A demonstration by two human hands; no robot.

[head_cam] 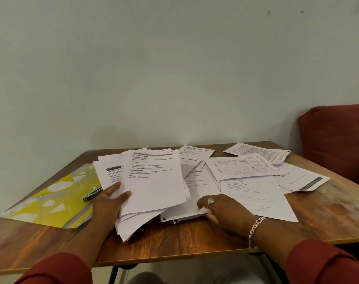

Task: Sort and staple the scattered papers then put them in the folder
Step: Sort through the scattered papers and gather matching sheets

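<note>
White sheets fill both hands: the left hand (pixel 110 203) grips a fanned stack of papers (pixel 154 181) by its lower left edge, thumb on top, while the right hand (pixel 221 210) presses down on a small bundle (pixel 184 213) lying flat near the front of the table (pixel 174 238), fingers curled over its near edge. The step looks like gathering, and I'd say it goes best by lifting that bundle under the held stack, then tapping the short edges on the wood to square them before any stapling. The held stack has its long axis running away from the person, headings at the far end, tilted slightly right. More loose pages (pixel 254 173) lie scattered to the right, at mixed angles. The stapler (pixel 91 194) rests on the yellow folder (pixel 51 201) at the left, just beside the left hand.
</note>
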